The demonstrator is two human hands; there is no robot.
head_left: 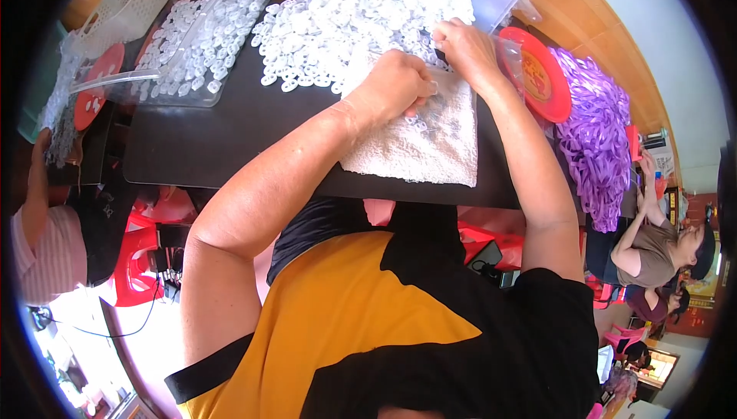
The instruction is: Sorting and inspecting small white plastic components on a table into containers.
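My left hand (393,87) is closed above a white towel (414,158) on the dark table, its fingertips curled together. Whatever they pinch is too small or hidden to make out. A few small clear or whitish pieces (418,123) lie on the towel just below those fingers. To the right and a little farther off, my right hand (464,49) is also closed, thumb and fingers pressed together at the edge of a large heap of small white oval pieces with holes (384,4). What it grips, if anything, does not show. The two hands are apart.
Left of the heap, a clear tray (207,97) carries more white pieces. A white basket (130,8) stands behind it. At the right are a red plate (556,74) and a pile of purple straps (595,127). Other people sit at left and right; a red stool (138,265) stands lower left.
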